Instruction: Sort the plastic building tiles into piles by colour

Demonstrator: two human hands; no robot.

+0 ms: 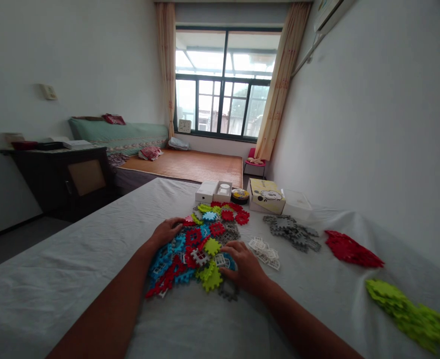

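A mixed heap of plastic interlocking tiles (197, 244), red, blue, green, grey and white, lies in the middle of a table under a white cloth (73, 279). My left hand (166, 231) rests on the heap's left edge with fingers curled down onto the pieces. My right hand (245, 267) lies on the heap's right side, fingers bent over tiles near a green piece (212, 280). What either hand grips is hidden. Sorted piles lie to the right: white tiles (264, 249), grey tiles (292, 232), red tiles (350, 249) and green tiles (410, 314).
Small boxes (214, 191), a round tin (239, 195), a yellow carton (266, 195) and a clear box (297, 204) line the table's far edge. Beyond stand a bed (182, 167), a dark cabinet (66, 174) and a window (223, 82). A wall runs along the right.
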